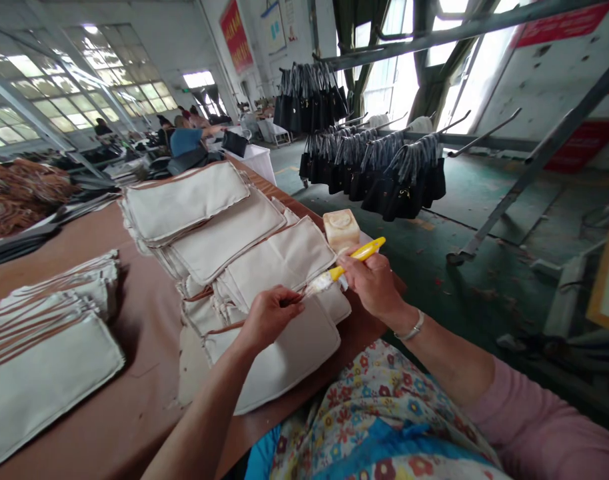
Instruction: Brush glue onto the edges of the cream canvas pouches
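Note:
A brush with a yellow handle is gripped in my right hand. Its white-coated bristles point left, close to the fingertips of my left hand. That hand is closed in a pinch over the cream fabric pieces; whatever lies between its fingertips is hidden. Below it rests a flat cream piece with a stitched edge. Beyond, overlapping stacks of similar cream pieces cover the brown table. An open, cream-coloured square tub stands at the table's right edge, just past my right hand.
More cream pieces with brown edges lie fanned on the brown tabletop to the left. Black bags hang from a metal rack at the right. Several people work in the background near a blue-clothed person.

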The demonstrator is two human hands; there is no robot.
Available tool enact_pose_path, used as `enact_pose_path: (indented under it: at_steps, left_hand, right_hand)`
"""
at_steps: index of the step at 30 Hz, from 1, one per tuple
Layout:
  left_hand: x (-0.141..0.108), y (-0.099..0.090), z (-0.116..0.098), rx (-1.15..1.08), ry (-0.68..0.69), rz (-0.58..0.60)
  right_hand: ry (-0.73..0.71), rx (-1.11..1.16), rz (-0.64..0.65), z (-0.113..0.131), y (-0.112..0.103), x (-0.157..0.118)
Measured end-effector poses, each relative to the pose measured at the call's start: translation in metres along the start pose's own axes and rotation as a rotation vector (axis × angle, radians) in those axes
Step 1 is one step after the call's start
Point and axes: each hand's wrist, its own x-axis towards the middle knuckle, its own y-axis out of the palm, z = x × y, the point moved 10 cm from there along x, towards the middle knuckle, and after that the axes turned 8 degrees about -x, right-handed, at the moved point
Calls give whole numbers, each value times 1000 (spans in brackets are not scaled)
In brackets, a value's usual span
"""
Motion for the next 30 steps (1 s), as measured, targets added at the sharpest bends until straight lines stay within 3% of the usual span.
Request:
enact_pose_path:
  at_steps: [2,5,8,10,12,15,17,22,27,30]
  left_hand:
    - [-4,4,-4,8,35,13]
    - [-12,10,-8,0,70,42]
    - [-21,14,-9,-19,106,59]
    - [-26,13,-11,-8,139,34]
    - [-30,11,-13,20,161,-11]
    - [-34,8,-12,34,151,-64]
    - [-36,8,-12,41,140,-73]
    - [-38,13,-11,86,160,-45]
    - [-34,7,-18,85,147,-31]
    - [-28,-11,-52,33,168,-14]
  right_hand:
    - [-17,-39,56,3,6,-2]
    - [-51,-127,-42,6,-6,4]
    - [-25,-59,-138,1,-21,11]
    - [10,10,-133,-4,-20,11]
    - [76,98,-45,-8,-7,8]
    - [244,279,187,-10,19,-4]
    - [298,323,277,-4,23,-8]
    - [203,239,105,3,-2,2]
    - [313,338,312,0,23,-12]
    - [302,422,140,16,-14,0]
